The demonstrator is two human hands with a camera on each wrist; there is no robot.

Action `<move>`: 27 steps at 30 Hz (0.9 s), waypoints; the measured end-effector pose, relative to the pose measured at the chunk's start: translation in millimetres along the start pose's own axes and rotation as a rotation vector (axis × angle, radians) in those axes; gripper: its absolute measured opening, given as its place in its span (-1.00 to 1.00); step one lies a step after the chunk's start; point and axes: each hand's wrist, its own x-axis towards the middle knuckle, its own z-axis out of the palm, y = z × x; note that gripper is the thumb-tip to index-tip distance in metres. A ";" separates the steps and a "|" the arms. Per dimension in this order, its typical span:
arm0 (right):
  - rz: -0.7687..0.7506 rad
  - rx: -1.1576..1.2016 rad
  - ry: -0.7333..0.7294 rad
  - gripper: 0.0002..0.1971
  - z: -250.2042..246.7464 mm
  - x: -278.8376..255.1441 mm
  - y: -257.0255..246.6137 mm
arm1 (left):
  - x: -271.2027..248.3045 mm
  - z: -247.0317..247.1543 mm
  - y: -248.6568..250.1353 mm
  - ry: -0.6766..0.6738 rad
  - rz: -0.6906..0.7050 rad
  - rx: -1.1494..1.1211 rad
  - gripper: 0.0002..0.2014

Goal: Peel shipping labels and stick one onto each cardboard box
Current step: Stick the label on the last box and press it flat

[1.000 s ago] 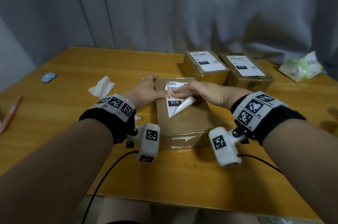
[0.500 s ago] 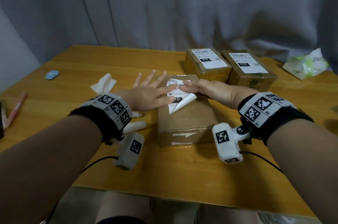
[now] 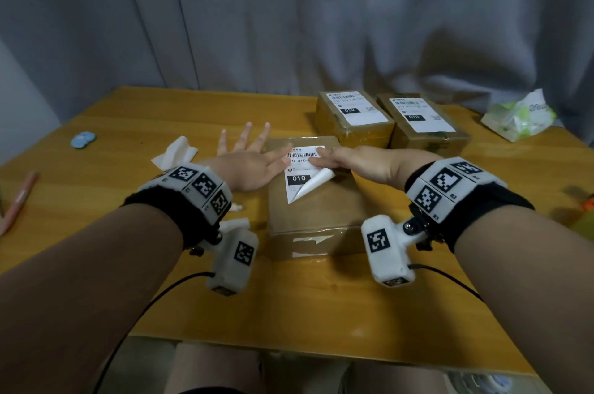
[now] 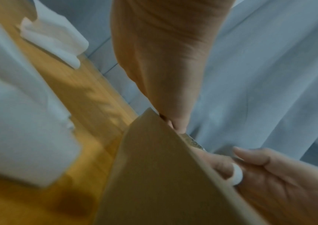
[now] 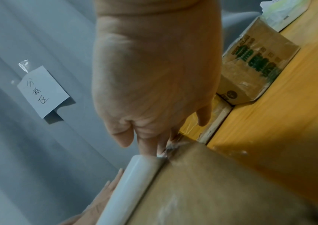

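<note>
A brown cardboard box (image 3: 316, 207) lies in the middle of the table. A white shipping label (image 3: 300, 176) sits on its top, its lower right corner curled up (image 5: 131, 182). My left hand (image 3: 257, 157) lies flat with spread fingers, one fingertip pressing the label's left edge. From the right, my right hand (image 3: 324, 159) presses the label's upper part with straight fingers. In the left wrist view the box (image 4: 154, 175) fills the lower middle, with the right hand (image 4: 269, 175) beyond it. Two labelled boxes (image 3: 353, 119) (image 3: 421, 125) stand at the back right.
White backing paper (image 3: 175, 154) lies left of my left hand, and more lies under the left wrist (image 4: 54, 39). A blue object (image 3: 83, 139) and a pink pen (image 3: 19, 200) are at the far left. A tissue pack (image 3: 517, 115) sits at the back right. Grey curtain hangs behind.
My left hand has let go of the box's left side and opened flat with spread fingers, a fingertip at the label's left edge. The right hand stays pressing the label.
</note>
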 end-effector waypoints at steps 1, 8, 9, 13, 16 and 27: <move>-0.003 0.006 -0.003 -0.44 1.1 -0.2 -0.2 | 0.7 -1.4 -0.1 0.001 -0.017 0.001 -0.48; 0.001 -0.169 -0.060 -0.51 3.8 6.4 -26.0 | 14.2 -9.3 11.1 -0.083 0.004 -0.197 -0.41; -0.004 -0.187 -0.069 -0.49 2.1 9.2 -26.6 | 14.1 -8.4 8.7 -0.090 0.031 -0.272 -0.42; 0.019 -0.264 -0.099 -0.38 9.1 20.5 -21.4 | 13.5 -1.1 3.7 -0.048 0.075 -0.413 -0.45; 0.050 -0.330 -0.066 -0.35 1.3 28.6 -6.2 | 16.1 0.1 1.8 -0.025 0.069 -0.339 -0.44; -0.006 -0.144 -0.085 -0.27 -6.3 25.3 5.6 | 20.9 -0.3 22.9 0.011 0.365 0.048 -0.48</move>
